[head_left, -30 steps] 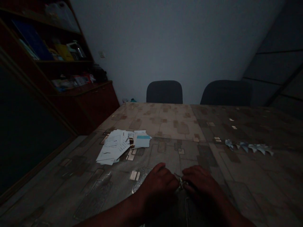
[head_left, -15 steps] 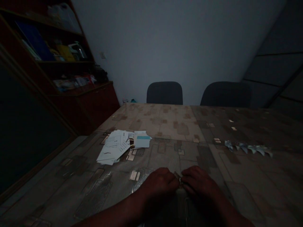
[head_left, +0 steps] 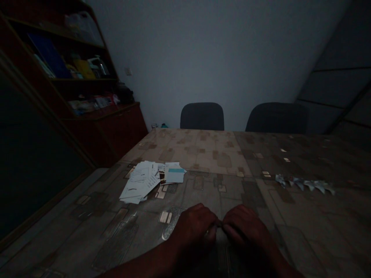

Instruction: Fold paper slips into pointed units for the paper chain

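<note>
Reading the clock from the lower middle of the view: got a plain grey wall at 12, pretty dim, and a big table running up toward it under a patchy rounded-rectangle pattern. Got a reddish-brown cabinet at 10, with shelves crammed full. Then spotting two dark chairs, a nearer-to-centre chair at 12 and a second chair at 1, with just the backs showing past the far edge. Seeing a loose pile of white papers at 10 and a row of pale pointed pieces at 2, well apart. Down at the centre, looking at a left hand and a right hand, knuckles up, in a narrow fingertip pinch on a small dark item, at 3 o'clock and 9 o'clock from it respectively swapped: left at 9, right at 3. Mostly covered by fingers, so can't tell exactly what.
</note>
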{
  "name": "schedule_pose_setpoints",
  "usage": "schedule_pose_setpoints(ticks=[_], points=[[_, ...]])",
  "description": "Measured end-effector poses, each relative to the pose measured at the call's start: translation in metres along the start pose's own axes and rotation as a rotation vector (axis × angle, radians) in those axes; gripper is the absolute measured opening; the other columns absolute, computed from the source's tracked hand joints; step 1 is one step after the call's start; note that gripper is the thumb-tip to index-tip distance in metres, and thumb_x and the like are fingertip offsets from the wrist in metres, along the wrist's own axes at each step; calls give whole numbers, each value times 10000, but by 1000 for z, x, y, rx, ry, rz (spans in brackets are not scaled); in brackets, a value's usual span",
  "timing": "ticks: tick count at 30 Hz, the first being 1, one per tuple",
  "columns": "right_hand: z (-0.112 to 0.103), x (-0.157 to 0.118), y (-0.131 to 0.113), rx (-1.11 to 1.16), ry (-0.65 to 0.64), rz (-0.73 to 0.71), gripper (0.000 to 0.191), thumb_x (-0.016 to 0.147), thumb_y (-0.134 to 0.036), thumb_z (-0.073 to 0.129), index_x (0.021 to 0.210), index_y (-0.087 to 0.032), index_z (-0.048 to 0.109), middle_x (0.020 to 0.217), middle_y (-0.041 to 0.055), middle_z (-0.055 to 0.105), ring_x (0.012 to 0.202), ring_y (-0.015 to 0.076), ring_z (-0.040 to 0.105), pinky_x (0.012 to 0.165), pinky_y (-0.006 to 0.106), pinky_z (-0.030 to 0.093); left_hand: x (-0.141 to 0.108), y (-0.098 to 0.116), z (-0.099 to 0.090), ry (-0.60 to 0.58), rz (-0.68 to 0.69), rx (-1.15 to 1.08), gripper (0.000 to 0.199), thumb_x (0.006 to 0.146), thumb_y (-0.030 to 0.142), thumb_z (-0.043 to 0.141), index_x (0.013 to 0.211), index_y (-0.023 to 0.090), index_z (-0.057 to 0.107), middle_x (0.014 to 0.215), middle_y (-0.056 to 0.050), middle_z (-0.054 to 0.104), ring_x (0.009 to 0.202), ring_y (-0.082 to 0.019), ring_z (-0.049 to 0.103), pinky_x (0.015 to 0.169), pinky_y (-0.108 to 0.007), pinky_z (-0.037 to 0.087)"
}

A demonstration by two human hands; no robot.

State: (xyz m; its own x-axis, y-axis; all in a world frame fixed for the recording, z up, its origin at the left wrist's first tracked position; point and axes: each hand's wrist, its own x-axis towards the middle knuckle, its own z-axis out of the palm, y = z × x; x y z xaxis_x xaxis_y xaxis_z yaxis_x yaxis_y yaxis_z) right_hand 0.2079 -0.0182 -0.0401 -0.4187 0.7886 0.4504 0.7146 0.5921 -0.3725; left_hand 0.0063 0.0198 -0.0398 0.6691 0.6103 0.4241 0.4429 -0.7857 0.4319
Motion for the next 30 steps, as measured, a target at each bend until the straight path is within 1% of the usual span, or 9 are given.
schedule_pose_setpoints(ticks=[2, 5, 10, 15, 19, 22, 25, 28, 30], points=[[-2, 1, -5, 44, 19, 48, 167, 916, -162, 493, 772, -196, 571, 725, 15, 622, 693, 164, 556, 654, 290, 393, 3, 5, -6, 45, -67, -72, 155, 726, 39, 574, 783, 170, 634, 735, -16, 651, 707, -154, 557, 654, -242, 402], [-5, 2, -10, 101, 39, 95, 204, 932, -173, 449, 757, -196, 551, 712, 10, 601, 685, 157, 544, 657, 285, 390, 8, 10, -14, 49, -136, -136, 155, 678, 20, 578, 707, 161, 637, 679, -12, 628, 674, -146, 543, 627, -230, 382], [-13, 5, -13, 169, -34, 192, 248, 938, -224, 453, 715, -198, 558, 717, 17, 612, 691, 166, 558, 657, 287, 395, 11, 7, -20, 3, -269, -189, 168, 605, 7, 571, 642, 149, 652, 614, 0, 601, 626, -132, 536, 579, -209, 346], [-21, 11, -18, 215, -79, 323, 249, 916, -262, 469, 700, -200, 577, 712, 18, 621, 694, 175, 579, 666, 289, 419, 12, 2, -24, -61, -314, -214, 187, 592, 12, 543, 625, 148, 668, 579, 15, 592, 586, -115, 529, 562, -197, 338], [-28, 8, -9, 290, -65, 393, 300, 929, -345, 443, 696, -203, 569, 702, 17, 617, 696, 183, 588, 649, 287, 424, 10, -4, -31, -74, -329, -174, 190, 612, 18, 516, 613, 147, 655, 572, 16, 577, 579, -120, 518, 549, -203, 328], [-35, 2, 2, 373, -12, 510, 356, 946, -429, 411, 711, -202, 552, 703, 18, 612, 685, 184, 591, 635, 284, 432, 8, -10, -38, -58, -424, -142, 180, 641, 29, 501, 608, 141, 638, 573, 12, 563, 560, -122, 507, 536, -213, 323], [-39, 1, 5, 494, -18, 570, 366, 927, -467, 442, 703, -200, 551, 687, 16, 610, 675, 184, 589, 628, 280, 444, 9, -10, -43, -23, -441, -215, 166, 728, 80, 511, 672, 145, 652, 650, -6, 603, 621, -137, 540, 595, -232, 372], [-39, 4, 0, 600, -30, 577, 372, 912, -487, 466, 698, -197, 560, 674, 17, 614, 672, 185, 592, 621, 275, 452, 11, -3, -45, -6, -341, -390, 174, 829, 175, 514, 850, 156, 686, 774, -30, 640, 729, -156, 577, 677, -254, 411], [-38, 6, -4, 617, -29, 573, 381, 903, -504, 475, 700, -196, 570, 669, 22, 621, 667, 188, 594, 615, 278, 454, 11, 4, -45, -20, -311, -527, 192, 831, 227, 550, 954, 159, 681, 805, -31, 645, 737, -157, 582, 674, -249, 421]])
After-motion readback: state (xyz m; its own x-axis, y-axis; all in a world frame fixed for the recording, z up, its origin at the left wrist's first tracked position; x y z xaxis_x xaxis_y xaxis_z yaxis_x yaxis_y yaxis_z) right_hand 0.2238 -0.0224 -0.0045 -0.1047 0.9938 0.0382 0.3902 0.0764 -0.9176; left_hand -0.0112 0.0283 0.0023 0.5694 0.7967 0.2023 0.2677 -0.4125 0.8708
